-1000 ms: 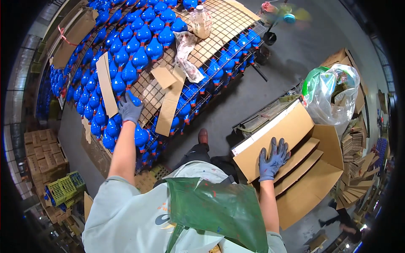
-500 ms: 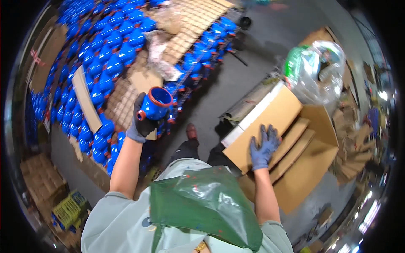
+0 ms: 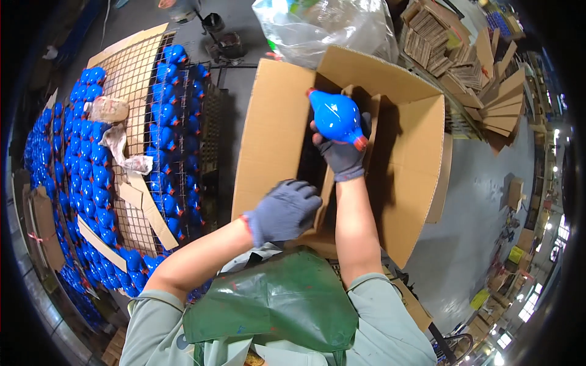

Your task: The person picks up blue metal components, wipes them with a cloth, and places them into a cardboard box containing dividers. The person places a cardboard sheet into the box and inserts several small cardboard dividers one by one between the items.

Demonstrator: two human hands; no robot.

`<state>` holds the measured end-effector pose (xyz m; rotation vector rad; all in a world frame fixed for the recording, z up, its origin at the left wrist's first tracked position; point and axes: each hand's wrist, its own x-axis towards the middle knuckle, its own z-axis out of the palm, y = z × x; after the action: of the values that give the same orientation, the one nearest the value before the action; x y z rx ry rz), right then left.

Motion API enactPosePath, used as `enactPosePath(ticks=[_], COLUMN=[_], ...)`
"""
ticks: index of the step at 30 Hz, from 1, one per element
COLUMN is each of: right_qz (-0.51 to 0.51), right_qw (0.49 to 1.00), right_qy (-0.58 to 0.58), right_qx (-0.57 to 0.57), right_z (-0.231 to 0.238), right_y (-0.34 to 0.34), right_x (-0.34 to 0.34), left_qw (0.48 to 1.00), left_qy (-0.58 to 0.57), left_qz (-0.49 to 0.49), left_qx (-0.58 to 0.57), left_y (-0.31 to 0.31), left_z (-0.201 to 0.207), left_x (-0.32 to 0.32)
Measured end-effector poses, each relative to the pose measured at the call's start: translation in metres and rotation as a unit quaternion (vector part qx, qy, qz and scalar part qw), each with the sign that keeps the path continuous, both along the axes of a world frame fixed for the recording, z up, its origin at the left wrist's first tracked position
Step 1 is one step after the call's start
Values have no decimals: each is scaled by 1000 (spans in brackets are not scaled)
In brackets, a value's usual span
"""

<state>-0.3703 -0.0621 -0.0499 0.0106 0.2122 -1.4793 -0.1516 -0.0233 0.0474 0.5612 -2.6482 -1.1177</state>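
Observation:
A glossy blue valve body [image 3: 337, 119] with red ends is in my right hand [image 3: 343, 155]. The gloved fingers wrap it from below and the sides, above the opened cardboard box [image 3: 268, 128]. My left hand [image 3: 284, 210], in a grey-blue glove, is at the box's near left part. Its fingers curl together at the edge of a cardboard divider [image 3: 326, 198]; the fingertips are partly hidden. Upright dividers stand inside the box, and its deeper parts are dark.
On the left, a wire-mesh rack [image 3: 131, 207] carries many blue valve bodies [image 3: 91, 158] and loose cardboard strips [image 3: 160, 219]. A clear plastic bag [image 3: 329, 30] lies beyond the box. Flattened cardboard [image 3: 500, 110] is stacked at the far right.
My view has turned to the right toward the box. The valve body has passed from my left hand to my right. My left hand has come over to the divider.

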Motion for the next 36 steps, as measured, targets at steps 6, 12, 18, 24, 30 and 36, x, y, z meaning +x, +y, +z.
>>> enactPosePath(ticks=[6, 12, 18, 24, 30, 36], right_qz=[-252, -133, 229, 170, 83, -11], right_qw=[501, 504, 40, -62, 495, 737], right_qy=[825, 841, 972, 931, 864, 675], right_qx=[76, 145, -31, -318, -30, 23], right_z=[-56, -151, -124, -211, -198, -31], right_y=[-19, -26, -45, -72, -52, 10], right_x=[-29, -37, 1, -37, -24, 61], left_qw=[979, 979, 990, 902, 487, 496], left_qy=[-155, -149, -23, -31, -503, -351], left_qz=[-56, -42, 92, 429, 712, 782], left_qx=[-123, -135, -105, -45, -60, 141], left_y=[14, 18, 19, 77, 196, 200], left_z=[-80, -79, -49, -23, -97, -88], left_x=[-60, -58, -34, 148, 374, 445])
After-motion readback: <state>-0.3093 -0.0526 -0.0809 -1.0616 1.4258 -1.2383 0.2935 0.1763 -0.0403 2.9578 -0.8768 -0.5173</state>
